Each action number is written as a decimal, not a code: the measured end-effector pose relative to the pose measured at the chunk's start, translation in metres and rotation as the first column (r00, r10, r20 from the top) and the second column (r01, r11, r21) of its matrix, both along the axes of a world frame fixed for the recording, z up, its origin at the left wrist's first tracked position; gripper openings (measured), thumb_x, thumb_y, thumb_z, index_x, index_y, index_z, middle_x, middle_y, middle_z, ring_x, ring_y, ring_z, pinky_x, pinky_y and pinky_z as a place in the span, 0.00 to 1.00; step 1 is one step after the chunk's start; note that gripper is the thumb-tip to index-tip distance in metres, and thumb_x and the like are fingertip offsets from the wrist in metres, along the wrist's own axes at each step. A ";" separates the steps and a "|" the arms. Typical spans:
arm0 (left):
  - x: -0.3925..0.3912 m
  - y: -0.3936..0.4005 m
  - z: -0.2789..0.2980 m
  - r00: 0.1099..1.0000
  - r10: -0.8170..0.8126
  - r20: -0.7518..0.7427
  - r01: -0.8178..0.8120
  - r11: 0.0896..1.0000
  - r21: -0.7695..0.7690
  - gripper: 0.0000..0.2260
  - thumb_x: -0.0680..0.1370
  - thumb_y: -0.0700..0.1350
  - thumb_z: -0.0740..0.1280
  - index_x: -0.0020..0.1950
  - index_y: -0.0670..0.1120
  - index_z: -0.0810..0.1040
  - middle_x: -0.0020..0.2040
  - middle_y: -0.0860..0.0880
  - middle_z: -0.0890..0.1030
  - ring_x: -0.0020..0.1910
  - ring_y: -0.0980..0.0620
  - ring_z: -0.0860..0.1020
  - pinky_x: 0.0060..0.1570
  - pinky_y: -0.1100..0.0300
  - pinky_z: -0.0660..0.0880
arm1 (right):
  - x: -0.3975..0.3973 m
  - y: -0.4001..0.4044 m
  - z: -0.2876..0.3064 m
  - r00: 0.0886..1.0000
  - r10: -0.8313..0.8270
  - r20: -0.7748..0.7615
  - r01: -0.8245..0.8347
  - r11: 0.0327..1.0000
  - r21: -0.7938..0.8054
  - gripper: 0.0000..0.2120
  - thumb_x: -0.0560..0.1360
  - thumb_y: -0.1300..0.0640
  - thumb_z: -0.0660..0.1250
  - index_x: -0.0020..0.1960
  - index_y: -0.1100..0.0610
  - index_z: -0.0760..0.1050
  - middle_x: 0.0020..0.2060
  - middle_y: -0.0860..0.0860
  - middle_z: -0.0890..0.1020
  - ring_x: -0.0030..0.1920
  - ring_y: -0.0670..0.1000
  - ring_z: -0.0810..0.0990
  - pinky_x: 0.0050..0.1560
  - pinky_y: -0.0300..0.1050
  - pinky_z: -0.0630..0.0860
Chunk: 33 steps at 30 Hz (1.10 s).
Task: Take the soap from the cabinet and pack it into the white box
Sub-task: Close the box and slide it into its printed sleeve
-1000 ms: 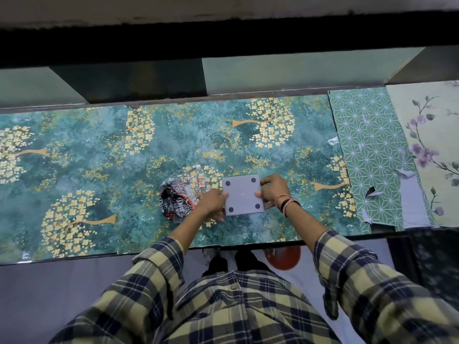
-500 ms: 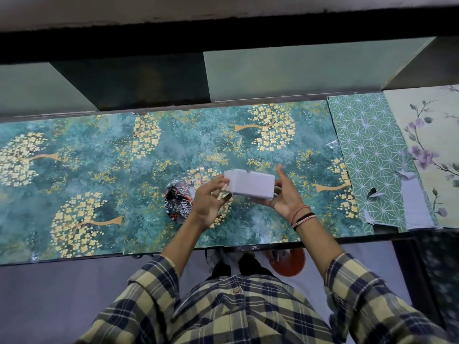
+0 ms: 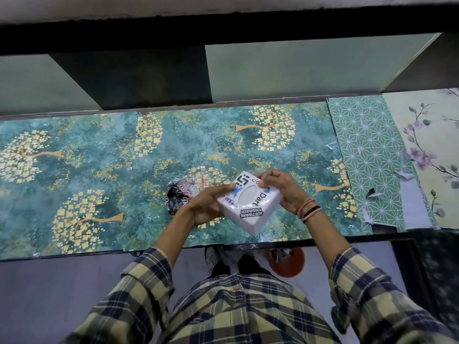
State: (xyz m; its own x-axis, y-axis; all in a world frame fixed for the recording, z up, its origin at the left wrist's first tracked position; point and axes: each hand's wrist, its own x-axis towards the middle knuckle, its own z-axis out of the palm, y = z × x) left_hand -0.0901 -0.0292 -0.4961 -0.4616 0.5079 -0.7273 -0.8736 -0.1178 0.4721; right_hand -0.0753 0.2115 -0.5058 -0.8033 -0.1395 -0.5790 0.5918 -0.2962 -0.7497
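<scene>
White box (image 3: pixel 249 203) w/ stickers is held up over the green worktop (image 3: pixel 99 170). Left hand (image 3: pixel 207 207) & right hand (image 3: pixel 283 192) both grip its sides. Soap pack (image 3: pixel 177 196) lies just left, on the worktop.

Long counter (image 3: pixel 74 170) covered in teal paper printed with golden blossom trees; at its right end, green geometric-patterned paper (image 3: pixel 367 155) and cream floral paper (image 3: pixel 427 145). A crumpled black-and-red printed wrapper (image 3: pixel 177 197) lies near the centre.
</scene>
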 end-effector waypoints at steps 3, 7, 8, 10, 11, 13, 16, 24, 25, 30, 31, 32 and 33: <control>0.001 0.001 -0.001 0.994 0.106 -0.020 -0.105 0.994 0.014 0.20 0.75 0.46 0.72 0.63 0.37 0.79 0.56 0.38 0.85 0.48 0.43 0.85 0.49 0.47 0.83 | -0.003 0.000 0.004 0.999 -0.054 0.002 0.054 0.998 0.030 0.08 0.75 0.57 0.75 0.51 0.60 0.81 0.53 0.60 0.85 0.48 0.60 0.81 0.46 0.53 0.83; 0.009 0.011 -0.008 0.946 0.321 -0.052 -0.321 0.947 0.020 0.17 0.74 0.47 0.72 0.59 0.39 0.80 0.56 0.40 0.85 0.50 0.44 0.85 0.51 0.50 0.80 | 0.008 -0.003 0.000 0.994 -0.008 0.108 0.006 1.000 0.025 0.26 0.77 0.47 0.72 0.67 0.63 0.75 0.58 0.60 0.83 0.56 0.63 0.83 0.53 0.65 0.83; 0.012 0.014 -0.010 0.941 0.332 -0.065 -0.333 0.943 0.005 0.18 0.73 0.47 0.73 0.59 0.39 0.81 0.57 0.40 0.84 0.52 0.44 0.84 0.53 0.50 0.78 | 0.012 -0.006 -0.003 0.992 0.005 0.123 -0.006 1.000 0.007 0.29 0.75 0.49 0.76 0.68 0.65 0.73 0.61 0.62 0.82 0.56 0.63 0.84 0.53 0.66 0.83; 0.019 0.019 -0.014 0.945 0.321 -0.067 -0.321 0.947 0.010 0.17 0.75 0.45 0.72 0.61 0.39 0.80 0.57 0.41 0.84 0.53 0.44 0.83 0.54 0.49 0.78 | 0.016 -0.012 -0.007 0.990 -0.049 0.133 0.049 0.999 0.006 0.30 0.69 0.55 0.81 0.65 0.64 0.72 0.64 0.66 0.81 0.54 0.63 0.86 0.54 0.65 0.83; 0.022 0.020 -0.015 0.949 0.311 -0.057 -0.310 0.950 0.027 0.15 0.76 0.42 0.71 0.62 0.39 0.80 0.57 0.41 0.85 0.53 0.44 0.83 0.53 0.50 0.80 | 0.016 -0.013 -0.010 0.988 -0.087 0.124 0.086 0.996 0.015 0.29 0.68 0.58 0.81 0.64 0.62 0.72 0.64 0.66 0.81 0.52 0.63 0.86 0.56 0.67 0.82; 0.025 0.016 -0.017 0.956 0.288 -0.057 -0.284 0.957 0.062 0.13 0.77 0.38 0.71 0.61 0.39 0.79 0.57 0.41 0.85 0.54 0.44 0.84 0.57 0.48 0.82 | 0.014 -0.010 -0.010 0.991 -0.095 0.100 0.093 0.995 0.019 0.25 0.70 0.63 0.78 0.64 0.62 0.73 0.61 0.65 0.83 0.51 0.64 0.86 0.60 0.69 0.79; 0.019 0.003 -0.023 0.959 0.276 -0.072 -0.271 0.960 0.068 0.10 0.76 0.42 0.72 0.56 0.40 0.79 0.54 0.42 0.85 0.55 0.42 0.82 0.60 0.45 0.80 | 0.010 0.001 -0.005 0.996 0.034 0.077 -0.038 0.998 0.054 0.19 0.73 0.66 0.74 0.63 0.62 0.77 0.53 0.60 0.85 0.49 0.62 0.85 0.59 0.67 0.79; 0.010 0.001 -0.037 0.981 0.181 -0.073 -0.191 0.968 -0.163 0.08 0.82 0.39 0.66 0.58 0.35 0.79 0.58 0.37 0.84 0.52 0.42 0.83 0.53 0.50 0.81 | 0.004 -0.005 -0.041 0.988 -0.122 0.090 0.097 0.965 0.245 0.23 0.73 0.58 0.77 0.62 0.71 0.77 0.54 0.63 0.86 0.44 0.57 0.87 0.45 0.51 0.84; 0.012 0.006 -0.040 0.980 0.183 -0.075 -0.194 0.960 -0.200 0.09 0.83 0.37 0.63 0.60 0.33 0.78 0.59 0.36 0.83 0.53 0.41 0.83 0.55 0.50 0.80 | 0.006 -0.010 -0.049 0.985 -0.151 0.087 0.123 0.956 0.267 0.20 0.75 0.57 0.76 0.59 0.71 0.79 0.53 0.64 0.86 0.45 0.58 0.87 0.50 0.54 0.84; 0.014 0.025 -0.055 0.985 0.109 -0.130 -0.147 0.929 -0.339 0.12 0.85 0.36 0.59 0.58 0.35 0.81 0.58 0.40 0.85 0.62 0.41 0.80 0.62 0.49 0.79 | 0.019 -0.021 -0.070 0.979 -0.195 0.066 0.166 0.938 0.304 0.07 0.80 0.59 0.70 0.54 0.61 0.84 0.46 0.56 0.88 0.46 0.56 0.86 0.54 0.54 0.84; 0.013 0.026 -0.057 0.985 0.105 -0.134 -0.146 0.927 -0.345 0.12 0.85 0.37 0.59 0.56 0.37 0.82 0.56 0.41 0.86 0.63 0.41 0.81 0.65 0.47 0.77 | 0.019 -0.022 -0.072 0.980 -0.190 0.059 0.163 0.937 0.310 0.09 0.81 0.59 0.69 0.57 0.63 0.83 0.46 0.55 0.88 0.45 0.55 0.86 0.51 0.50 0.84; 0.012 0.028 -0.057 0.986 0.102 -0.132 -0.142 0.927 -0.346 0.12 0.85 0.39 0.59 0.55 0.39 0.82 0.55 0.42 0.87 0.62 0.41 0.82 0.66 0.45 0.77 | 0.020 -0.023 -0.072 0.981 -0.186 0.053 0.160 0.935 0.318 0.10 0.81 0.60 0.68 0.59 0.65 0.82 0.46 0.55 0.87 0.43 0.53 0.86 0.47 0.46 0.85; 0.012 0.028 -0.058 0.985 0.103 -0.135 -0.144 0.928 -0.344 0.12 0.85 0.42 0.59 0.54 0.40 0.82 0.54 0.42 0.87 0.61 0.41 0.82 0.66 0.45 0.77 | 0.020 -0.025 -0.073 0.982 -0.183 0.045 0.159 0.930 0.331 0.11 0.81 0.61 0.68 0.61 0.66 0.81 0.47 0.55 0.87 0.41 0.50 0.86 0.44 0.43 0.84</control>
State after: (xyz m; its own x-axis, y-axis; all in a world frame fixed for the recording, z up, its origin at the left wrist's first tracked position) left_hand -0.0783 -0.0008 -0.5539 -0.5934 0.1634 -0.7882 -0.8015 -0.0302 0.5972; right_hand -0.0553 0.1869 -0.5784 -0.7516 0.2013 -0.6281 0.6110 -0.1462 -0.7780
